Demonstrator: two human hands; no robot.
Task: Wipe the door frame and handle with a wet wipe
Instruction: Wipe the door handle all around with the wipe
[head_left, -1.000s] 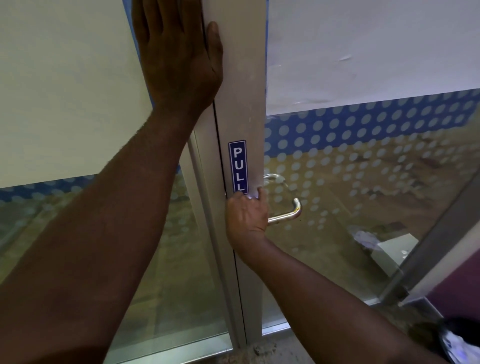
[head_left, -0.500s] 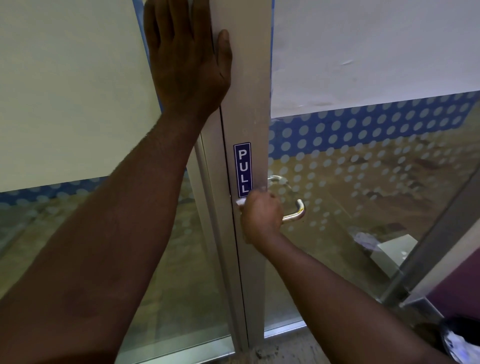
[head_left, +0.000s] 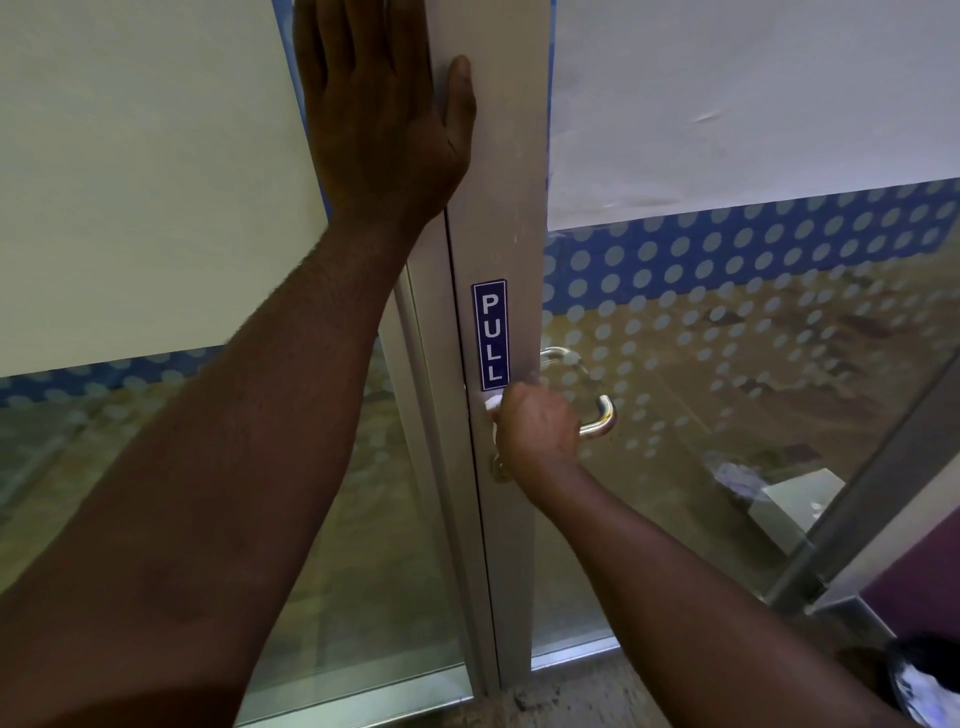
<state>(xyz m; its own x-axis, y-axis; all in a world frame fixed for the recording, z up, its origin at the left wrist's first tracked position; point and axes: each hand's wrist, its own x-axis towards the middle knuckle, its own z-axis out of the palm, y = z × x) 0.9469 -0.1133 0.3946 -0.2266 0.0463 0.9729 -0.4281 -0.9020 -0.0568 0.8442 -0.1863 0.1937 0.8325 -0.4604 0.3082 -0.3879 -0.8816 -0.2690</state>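
Wet wipe (head_left: 492, 404) sits bunched in the right hand's (head_left: 540, 431) closed grip on the door frame (head_left: 498, 208) beside the handle (head_left: 597, 415), left hand (head_left: 379, 119) flat above; most wiping seemingly remains.

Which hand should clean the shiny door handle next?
The right hand. It already holds the white wet wipe and sits right at the handle. The left hand is flat on the door frame, higher up, with no wipe.

The right hand (head_left: 537, 431) (clutching the wipe (head_left: 492, 403)) slid onto the handle (head_left: 597, 415).
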